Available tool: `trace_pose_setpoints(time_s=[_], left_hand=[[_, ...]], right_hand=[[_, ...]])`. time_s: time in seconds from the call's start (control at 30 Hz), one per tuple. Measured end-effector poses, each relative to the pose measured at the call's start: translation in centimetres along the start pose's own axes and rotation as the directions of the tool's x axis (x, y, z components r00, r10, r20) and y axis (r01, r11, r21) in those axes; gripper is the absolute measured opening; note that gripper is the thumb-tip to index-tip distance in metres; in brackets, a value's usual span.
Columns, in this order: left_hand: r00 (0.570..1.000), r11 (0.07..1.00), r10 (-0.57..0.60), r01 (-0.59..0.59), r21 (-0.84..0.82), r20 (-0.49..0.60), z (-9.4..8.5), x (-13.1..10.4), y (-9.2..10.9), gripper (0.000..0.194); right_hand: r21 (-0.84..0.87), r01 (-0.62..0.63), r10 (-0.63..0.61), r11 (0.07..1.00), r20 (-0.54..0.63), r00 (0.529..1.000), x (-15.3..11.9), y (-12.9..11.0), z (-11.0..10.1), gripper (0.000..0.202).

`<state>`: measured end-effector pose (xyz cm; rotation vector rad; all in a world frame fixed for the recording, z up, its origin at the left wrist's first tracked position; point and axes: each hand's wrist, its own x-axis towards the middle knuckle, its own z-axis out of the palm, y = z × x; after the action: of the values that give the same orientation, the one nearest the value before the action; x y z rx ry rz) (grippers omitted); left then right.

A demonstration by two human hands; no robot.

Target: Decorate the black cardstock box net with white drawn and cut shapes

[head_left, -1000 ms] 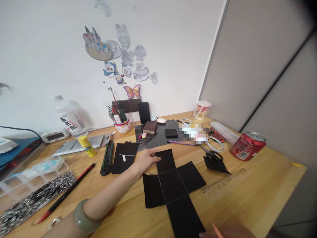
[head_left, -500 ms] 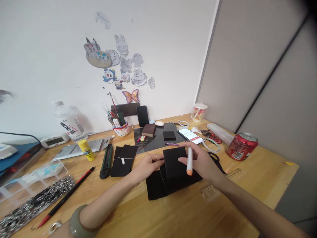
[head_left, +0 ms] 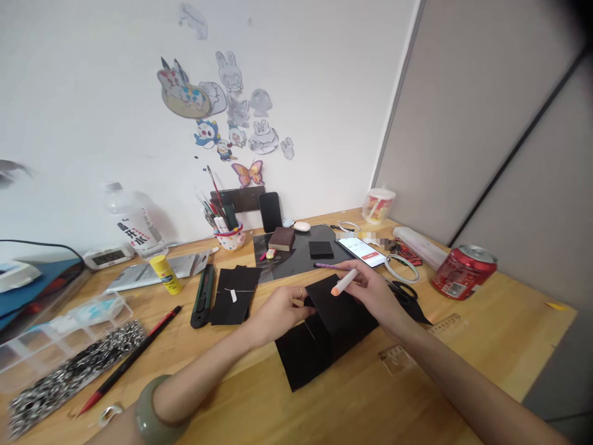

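Black card pieces [head_left: 303, 357] lie in front of me, with one flap [head_left: 331, 303] raised at an angle over the rest. My left hand [head_left: 285, 309] pinches the left edge of the raised flap, its fingertips partly under it. In my right hand [head_left: 370, 290] is a white marker-like tube [head_left: 345, 282] with an orange tip, pointing down to the left above the flap. Whether the right fingers also touch the card is hidden. Near that hand, a thin purple pen [head_left: 330, 266] lies on the table.
Left are a green cutter [head_left: 202, 296], black cards [head_left: 235, 298], a yellow glue stick [head_left: 165, 275], a red-black pencil [head_left: 132, 358] and a tray of rings [head_left: 78, 371]. Right are black scissors [head_left: 404, 293], a clear ruler [head_left: 393, 357], a lit phone [head_left: 362, 250] and a red can [head_left: 464, 272].
The marker has swung from nearly upright to slanting left. The black flap has tilted and turned, and the card beneath has shifted slightly. My left fingertips have moved further in beside the flap.
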<state>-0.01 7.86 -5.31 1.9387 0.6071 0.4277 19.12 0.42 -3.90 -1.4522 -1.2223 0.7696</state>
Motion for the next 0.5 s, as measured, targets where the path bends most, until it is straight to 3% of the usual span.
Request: trace_pose_setpoints(time_s=[0.23,0.5], left_hand=[[0.999,0.975,0.043,-0.039,0.219,-0.014,-0.5,-0.1,0.7,0.021],[0.995,0.899,0.012,0.032,0.437,-0.096,-0.9,-0.2,1.5,0.032]], right_hand=[[0.0,-0.048,0.048,0.999,0.02,0.999,0.0,-0.2,0.2,0.022],[0.041,-0.023,0.02,0.999,0.07,0.997,0.2,-0.6,-0.1,0.022]])
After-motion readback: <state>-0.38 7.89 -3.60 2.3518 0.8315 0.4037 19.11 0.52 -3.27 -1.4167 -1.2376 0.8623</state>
